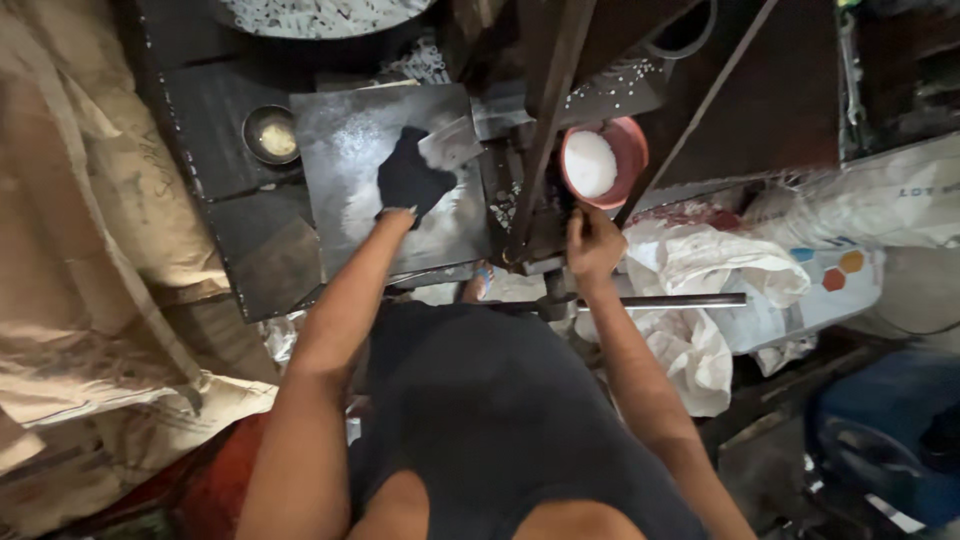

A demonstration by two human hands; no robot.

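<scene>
The left hand (412,180) wears a black glove and lies flat on a grey metal plate (350,160), its fingers touching a small grey scraper blade (452,143) at the plate's upper right corner. The plate is square, dull and dusted with white powder, and rests level on the dark bench (215,150). The right hand (592,242) is bare and closed around a dark part of the press, just below a pink bowl (628,140) filled with white powder.
</scene>
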